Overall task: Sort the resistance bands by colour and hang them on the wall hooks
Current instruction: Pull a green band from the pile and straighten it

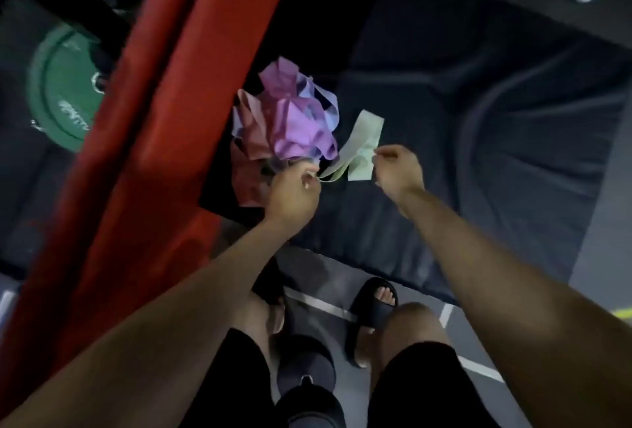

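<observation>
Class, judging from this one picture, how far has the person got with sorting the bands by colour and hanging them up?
Early. Done: nothing visibly hung; no hooks in view. In hand: the left hand and right hand each pinch the pale green band, drawing it away from the pile. Left: the bunch of purple, lilac and pink bands is unsorted beside the red post.

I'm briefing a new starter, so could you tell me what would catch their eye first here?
Probably the crumpled purple and pink bands bunched at centre, above the left hand. Next, the pale green band pinched between both hands, the right hand at its far end. The red post runs diagonally on the left.
</observation>
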